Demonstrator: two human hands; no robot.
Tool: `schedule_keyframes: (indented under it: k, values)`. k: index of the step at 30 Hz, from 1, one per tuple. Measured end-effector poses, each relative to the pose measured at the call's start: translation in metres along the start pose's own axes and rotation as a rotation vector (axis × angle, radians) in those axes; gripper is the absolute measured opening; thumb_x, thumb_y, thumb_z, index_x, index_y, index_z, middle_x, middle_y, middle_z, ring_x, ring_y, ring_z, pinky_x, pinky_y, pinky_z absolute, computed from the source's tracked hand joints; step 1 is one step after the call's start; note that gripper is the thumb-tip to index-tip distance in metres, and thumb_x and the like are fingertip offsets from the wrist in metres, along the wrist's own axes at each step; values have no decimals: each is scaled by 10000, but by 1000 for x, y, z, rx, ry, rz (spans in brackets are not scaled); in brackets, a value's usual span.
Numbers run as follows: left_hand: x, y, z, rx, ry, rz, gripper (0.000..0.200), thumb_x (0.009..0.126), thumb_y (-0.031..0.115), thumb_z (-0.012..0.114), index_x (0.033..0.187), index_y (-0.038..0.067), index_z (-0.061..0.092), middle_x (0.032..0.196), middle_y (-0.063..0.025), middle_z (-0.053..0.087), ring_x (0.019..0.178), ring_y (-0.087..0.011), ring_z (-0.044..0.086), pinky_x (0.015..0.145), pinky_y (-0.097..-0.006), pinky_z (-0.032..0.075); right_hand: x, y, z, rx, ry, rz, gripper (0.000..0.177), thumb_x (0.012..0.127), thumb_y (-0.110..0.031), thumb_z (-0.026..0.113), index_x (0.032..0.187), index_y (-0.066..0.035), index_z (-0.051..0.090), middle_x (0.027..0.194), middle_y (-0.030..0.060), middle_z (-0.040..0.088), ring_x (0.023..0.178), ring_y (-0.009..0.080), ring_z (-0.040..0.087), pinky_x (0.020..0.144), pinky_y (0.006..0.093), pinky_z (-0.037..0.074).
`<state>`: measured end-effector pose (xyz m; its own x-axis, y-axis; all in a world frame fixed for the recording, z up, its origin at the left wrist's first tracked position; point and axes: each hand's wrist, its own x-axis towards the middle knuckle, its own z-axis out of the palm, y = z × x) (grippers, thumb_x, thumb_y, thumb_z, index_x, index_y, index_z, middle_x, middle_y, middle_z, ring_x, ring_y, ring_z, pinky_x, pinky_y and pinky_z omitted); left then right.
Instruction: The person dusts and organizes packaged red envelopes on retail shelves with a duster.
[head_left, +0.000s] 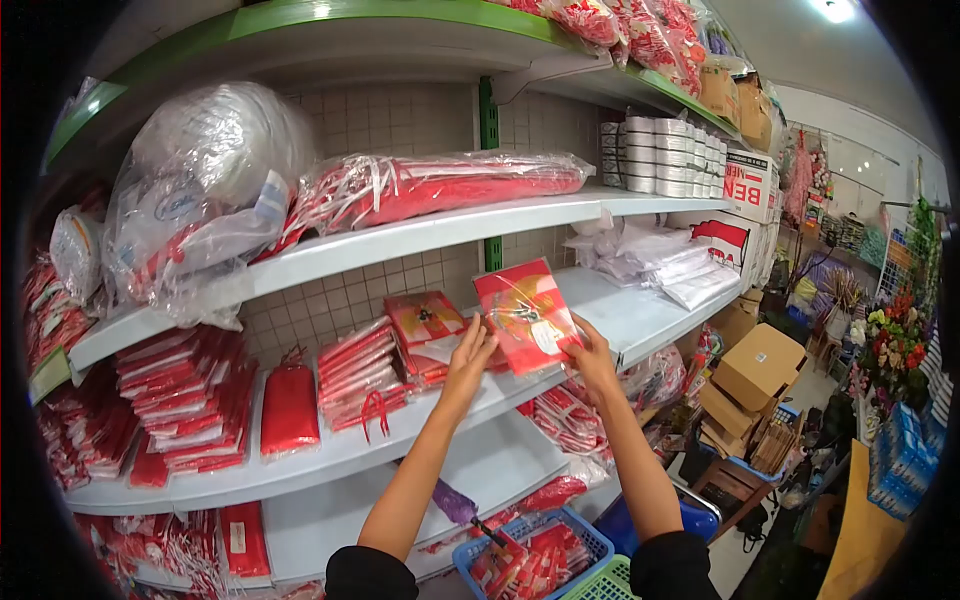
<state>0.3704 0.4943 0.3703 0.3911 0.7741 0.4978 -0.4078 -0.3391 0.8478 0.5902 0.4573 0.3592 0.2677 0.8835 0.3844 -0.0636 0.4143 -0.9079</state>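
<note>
Between my two hands is a flat red packet (525,318) in clear plastic, with a yellow and white printed design, held tilted in front of the middle shelf. My right hand (592,358) grips its lower right corner, thumb on the front. My left hand (468,362) is closed at its left edge; the fingers behind are partly hidden. Just left of it, a similar red packet (425,318) lies on top of others on the shelf. Beside that leans a stack of plastic-wrapped red packets (355,370) with a red cord loop hanging in front.
The middle shelf (640,310) also carries red stacks (190,400) and white plastic bags (665,260). Above, the upper shelf edge (430,232) juts out under a long wrapped red bundle (450,188). Below stands a blue basket (600,540) of red packets; cardboard boxes (757,365) sit right.
</note>
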Motion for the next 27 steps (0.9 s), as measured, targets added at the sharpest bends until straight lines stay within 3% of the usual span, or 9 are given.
schedule_keyframes:
  k: [1, 5, 7, 8, 11, 19, 22, 24, 27]
  values:
    - [13, -17, -6, 145, 50, 28, 656, 909, 209, 515, 1414, 14, 142, 1462, -146, 203, 1322, -230, 268, 1081, -336, 215, 26, 11, 1, -13, -5, -3, 540, 761, 50, 524, 1288, -36, 442, 920, 121, 640, 624, 164, 599, 542, 266, 488]
    - [4, -75, -17, 892, -33, 364, 681, 888, 301, 537, 1396, -7, 202, 1430, -210, 247, 1322, -306, 266, 1077, -357, 217, 107, 95, 5, -731, 138, -466, 515, 737, -31, 587, 1240, -41, 477, 829, 133, 618, 599, 233, 577, 540, 346, 464]
    - [-7, -58, -6, 942, -102, 269, 667, 879, 309, 543, 1382, -10, 242, 1407, -227, 276, 1311, -328, 278, 1068, -366, 237, 86, 85, 31, -972, 243, -453, 509, 701, -82, 597, 1195, -6, 494, 908, 219, 615, 713, 374, 610, 644, 476, 469]
    - [-14, -47, -1, 963, -137, 218, 661, 874, 313, 546, 1375, -11, 261, 1395, -236, 291, 1306, -340, 284, 1064, -370, 246, 73, 66, 45, -1023, 207, -179, 440, 715, -111, 600, 1139, -17, 530, 937, 207, 600, 852, 363, 578, 735, 436, 458]
    - [-14, -47, -4, 962, -165, 150, 635, 868, 321, 549, 1349, -19, 313, 1377, -239, 317, 1280, -354, 320, 1046, -376, 279, 61, 60, 50, -1225, 299, -565, 398, 742, -130, 588, 1125, -32, 544, 955, 190, 576, 963, 353, 514, 820, 427, 418]
    - [-14, -49, 2, 1013, -11, 89, 518, 851, 337, 562, 1199, -42, 506, 1259, -234, 473, 1180, -364, 442, 999, -389, 347, 81, 99, 27, -1008, 308, -275, 309, 762, -188, 599, 1051, -78, 593, 1030, 168, 567, 987, 366, 508, 815, 496, 403]
    - [-12, -51, -2, 1008, -81, 47, 511, 842, 350, 574, 1167, -42, 537, 1257, -228, 480, 1188, -341, 443, 999, -381, 350, 86, 106, 15, -891, 214, -347, 299, 754, -177, 604, 1040, -88, 605, 1025, 139, 586, 985, 349, 526, 816, 477, 415]
    - [-12, -45, -3, 987, -141, -33, 518, 836, 361, 581, 1153, -47, 547, 1264, -220, 477, 1195, -326, 442, 1000, -374, 352, 90, 110, 13, -874, 239, -403, 278, 749, -112, 602, 1025, -87, 627, 979, 150, 616, 913, 335, 573, 801, 392, 443]
    - [-15, -57, -6, 1109, -202, 66, 584, 820, 409, 589, 1164, -59, 533, 1276, -212, 470, 1209, -316, 431, 1005, -368, 350, 90, 105, 15, -815, 230, -346, 255, 742, -40, 600, 989, -80, 649, 966, 152, 636, 867, 308, 605, 785, 335, 459]
